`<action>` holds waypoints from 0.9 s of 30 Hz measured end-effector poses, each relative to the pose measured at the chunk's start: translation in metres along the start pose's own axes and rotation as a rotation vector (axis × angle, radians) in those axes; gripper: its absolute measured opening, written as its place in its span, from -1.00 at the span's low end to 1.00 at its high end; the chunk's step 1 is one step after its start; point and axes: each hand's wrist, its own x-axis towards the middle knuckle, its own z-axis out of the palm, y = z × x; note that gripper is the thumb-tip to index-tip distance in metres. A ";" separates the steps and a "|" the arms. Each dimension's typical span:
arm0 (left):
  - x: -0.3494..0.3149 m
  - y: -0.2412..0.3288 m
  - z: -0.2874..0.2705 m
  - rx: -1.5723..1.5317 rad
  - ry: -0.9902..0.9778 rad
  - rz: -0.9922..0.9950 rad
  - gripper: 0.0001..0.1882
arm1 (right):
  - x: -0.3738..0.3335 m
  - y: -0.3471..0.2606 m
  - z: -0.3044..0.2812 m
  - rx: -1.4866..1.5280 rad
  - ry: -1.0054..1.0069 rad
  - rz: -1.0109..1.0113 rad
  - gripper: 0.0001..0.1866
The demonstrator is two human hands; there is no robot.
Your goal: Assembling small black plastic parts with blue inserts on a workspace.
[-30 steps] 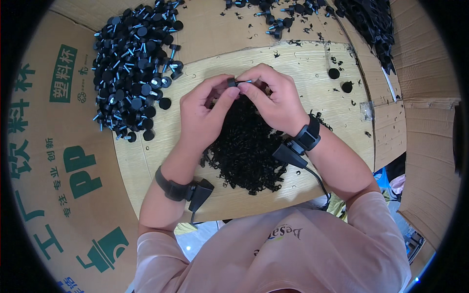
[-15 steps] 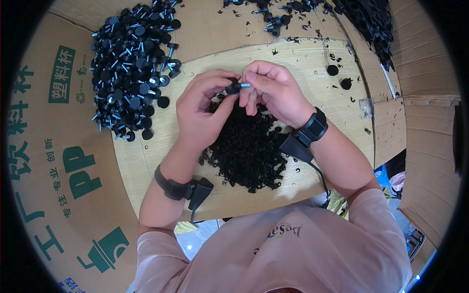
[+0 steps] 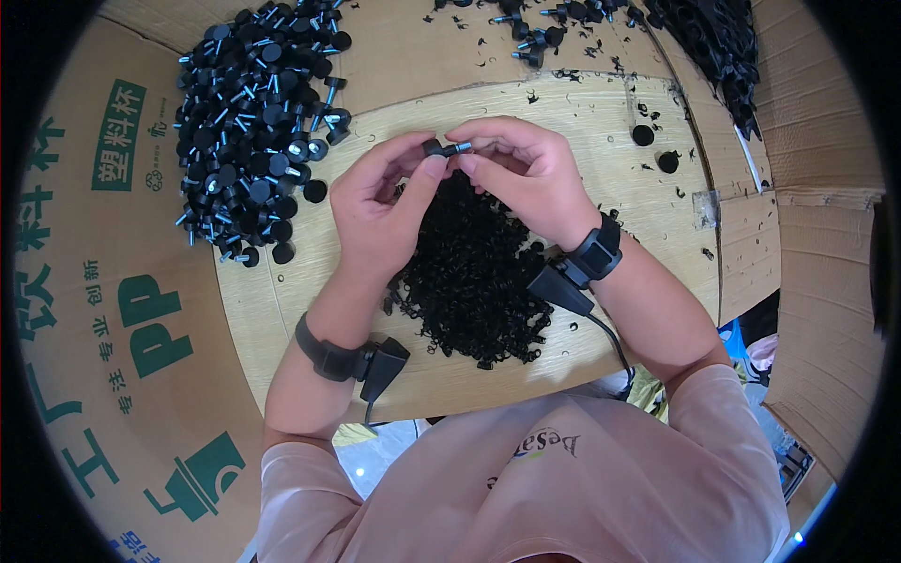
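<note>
A screw with a round black head (image 3: 433, 147) and a bluish metal shank is held up above the far end of a heap of small black clips (image 3: 474, 272). The thumb and fingers of my left hand (image 3: 380, 192) are closed around its head. My right hand (image 3: 530, 174) pinches at the shank end, thumb below and forefinger above. Whether a small clip also sits between those right fingertips I cannot make out. My remaining right fingers curl behind the shank, partly hidden.
A big pile of similar black-headed screws (image 3: 258, 131) lies at the far left. More screws (image 3: 540, 39) lie at the back, among scattered black bits. Two round black heads (image 3: 643, 135) rest at the right. Black strips (image 3: 718, 56) fill the far right corner. Cardboard walls (image 3: 122, 281) flank the table.
Both hands have lifted slightly away from me with the screw. My right thumb and fingers have closed in on the shank, and its end now points a little upward.
</note>
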 end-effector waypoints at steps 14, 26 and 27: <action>0.005 0.004 -0.005 0.186 0.075 -0.279 -0.58 | -0.002 0.005 0.003 -0.302 0.016 -0.182 -0.80; 0.004 0.004 -0.002 0.230 0.053 -0.273 -0.57 | -0.003 0.001 0.002 -0.435 -0.005 -0.187 -0.79; 0.004 0.005 0.000 0.199 0.067 -0.293 -0.60 | -0.003 0.001 0.002 -0.456 0.006 -0.175 -0.79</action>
